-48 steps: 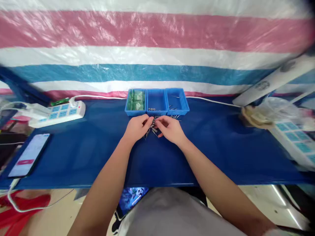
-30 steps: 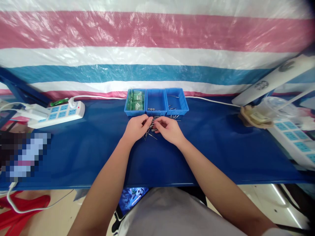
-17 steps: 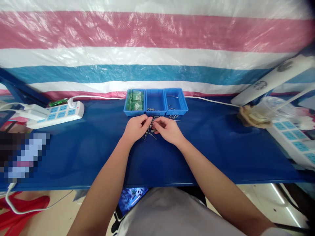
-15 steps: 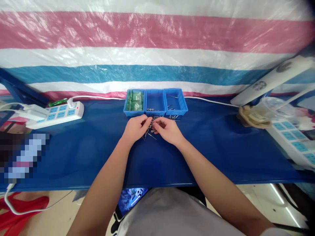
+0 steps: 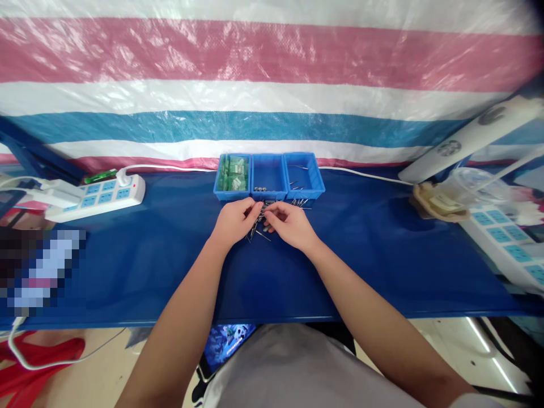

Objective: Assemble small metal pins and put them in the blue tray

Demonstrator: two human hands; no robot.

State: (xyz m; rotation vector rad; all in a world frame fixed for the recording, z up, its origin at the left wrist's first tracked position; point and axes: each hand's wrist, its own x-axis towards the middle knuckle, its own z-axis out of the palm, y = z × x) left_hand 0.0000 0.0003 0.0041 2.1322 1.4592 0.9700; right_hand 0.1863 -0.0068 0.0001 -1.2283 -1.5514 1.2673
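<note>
My left hand (image 5: 237, 220) and my right hand (image 5: 289, 224) meet fingertip to fingertip just in front of the blue bins. Both are closed in a pinch around something small, which the fingers mostly hide. Thin metal rods (image 5: 257, 229) lie loose on the table under and between the hands. A few more slim metal pieces (image 5: 300, 203) rest beyond my right hand, by the right bin (image 5: 319, 173). That bin holds several thin metal pieces. In the middle bin (image 5: 267, 164) sit small round metal parts (image 5: 260, 189). Green plastic packets (image 5: 237, 174) fill the left bin (image 5: 217, 184).
The blue table (image 5: 140, 260) ends at a front edge near my body. A white power strip (image 5: 102, 195) with plugs stands at left, another power strip (image 5: 505, 238) at right. Beside it are a clear plastic cup (image 5: 478, 184) and a white tube (image 5: 459, 141). A striped sheet (image 5: 272, 62) hangs behind.
Both hands stay in nearly the same place. The fingers of my right hand have shifted slightly.
</note>
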